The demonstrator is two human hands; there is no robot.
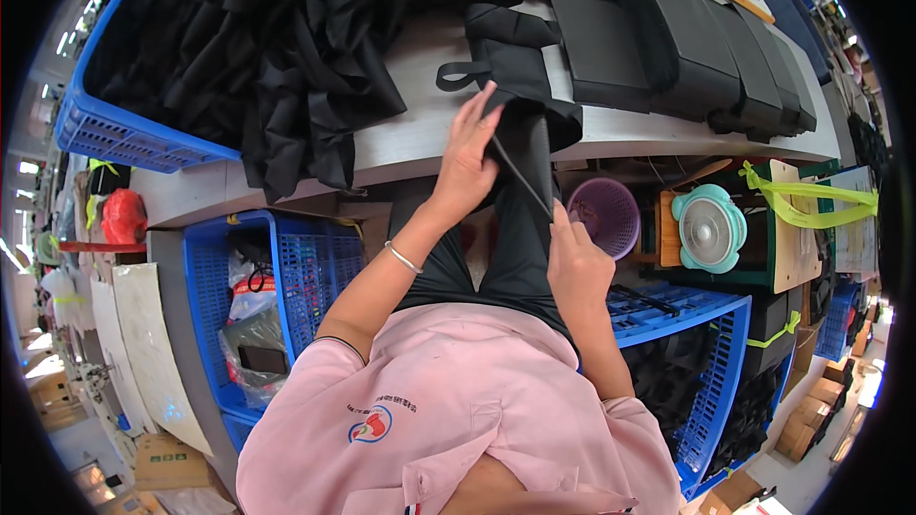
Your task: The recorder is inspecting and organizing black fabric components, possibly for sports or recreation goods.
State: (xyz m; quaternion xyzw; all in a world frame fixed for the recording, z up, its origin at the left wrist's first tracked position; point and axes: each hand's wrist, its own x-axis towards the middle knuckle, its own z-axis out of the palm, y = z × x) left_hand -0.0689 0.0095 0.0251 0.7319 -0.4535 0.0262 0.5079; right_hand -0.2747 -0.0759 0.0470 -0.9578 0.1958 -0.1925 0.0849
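The left hand [466, 164] is holding straightened fingers against a black fabric piece with a loop [515, 65], any grip being unclear, while the right hand [580, 262] is clamping its fingers on a thin grey strip's [520, 175] lower end, the piece overhanging the pale grey tabletop's [410, 143] front edge.

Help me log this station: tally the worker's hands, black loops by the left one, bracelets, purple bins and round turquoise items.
Left hand, right hand: 2
Black loop: 1
Bracelet: 1
Purple bin: 1
Turquoise item: 1
Total: 6
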